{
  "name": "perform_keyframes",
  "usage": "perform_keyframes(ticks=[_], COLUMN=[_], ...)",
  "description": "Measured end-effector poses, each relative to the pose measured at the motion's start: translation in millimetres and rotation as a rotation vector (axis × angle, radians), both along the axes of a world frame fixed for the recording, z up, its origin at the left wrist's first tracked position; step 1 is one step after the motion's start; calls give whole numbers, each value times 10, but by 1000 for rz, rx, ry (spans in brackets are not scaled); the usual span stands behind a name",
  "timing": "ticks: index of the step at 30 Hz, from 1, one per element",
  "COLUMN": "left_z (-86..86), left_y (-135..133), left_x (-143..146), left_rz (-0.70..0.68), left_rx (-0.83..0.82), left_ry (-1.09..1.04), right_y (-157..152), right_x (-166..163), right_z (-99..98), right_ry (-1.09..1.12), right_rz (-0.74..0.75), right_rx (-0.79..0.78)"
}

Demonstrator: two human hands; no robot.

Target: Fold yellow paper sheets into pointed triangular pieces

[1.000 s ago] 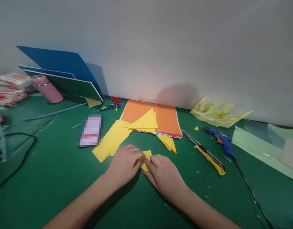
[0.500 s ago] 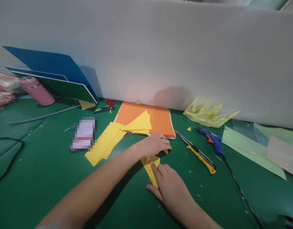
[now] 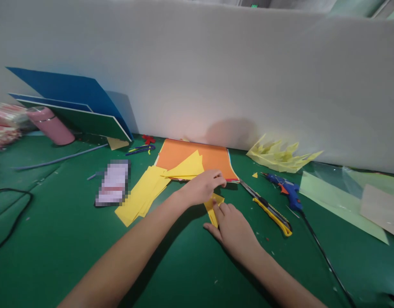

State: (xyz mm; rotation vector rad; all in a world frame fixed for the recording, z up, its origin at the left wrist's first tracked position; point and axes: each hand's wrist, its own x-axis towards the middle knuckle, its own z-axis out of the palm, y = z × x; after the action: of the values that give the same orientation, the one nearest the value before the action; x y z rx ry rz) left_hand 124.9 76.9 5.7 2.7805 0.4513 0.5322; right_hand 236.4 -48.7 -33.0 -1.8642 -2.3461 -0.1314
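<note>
Your right hand [image 3: 237, 233] lies with thumb spread, fingers resting on the yellow paper [image 3: 210, 211] on the table [image 3: 55, 239], near the stack [image 3: 213, 157]; your left hand [image 3: 201, 187] half-curls at the stack's near edge, and I can't tell whether it grips anything. A careless swing right could catch the cutter [image 3: 267, 208] blade. The phone [image 3: 112, 184] is pixelated; no writing is legible.

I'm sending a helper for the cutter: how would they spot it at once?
On the green table, find the orange-topped paper stack. From beside its near right corner, the cutter slants towards the viewer, left of the blue glue gun. Unlike the corded gun, it is yellow-handled and cordless.
</note>
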Motion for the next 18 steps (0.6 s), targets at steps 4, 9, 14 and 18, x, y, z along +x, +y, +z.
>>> perform_keyframes(ticks=[4, 9, 14, 18], left_z=[-50, -239, -333, -348], left_y=[-40, -129, -218, -301], left_x=[-34, -84, -98, -125], left_rz=[58, 97, 74, 27], left_rx=[-57, -96, -84, -56], left_ry=[-67, -109, -125, -101], right_y=[215, 206, 76, 47], right_x=[51, 176, 376, 387], right_z=[-14, -8, -9, 3], right_ry=[24, 183, 299, 306], right_rz=[-34, 8, 20, 1], right_rx=[32, 94, 151, 266])
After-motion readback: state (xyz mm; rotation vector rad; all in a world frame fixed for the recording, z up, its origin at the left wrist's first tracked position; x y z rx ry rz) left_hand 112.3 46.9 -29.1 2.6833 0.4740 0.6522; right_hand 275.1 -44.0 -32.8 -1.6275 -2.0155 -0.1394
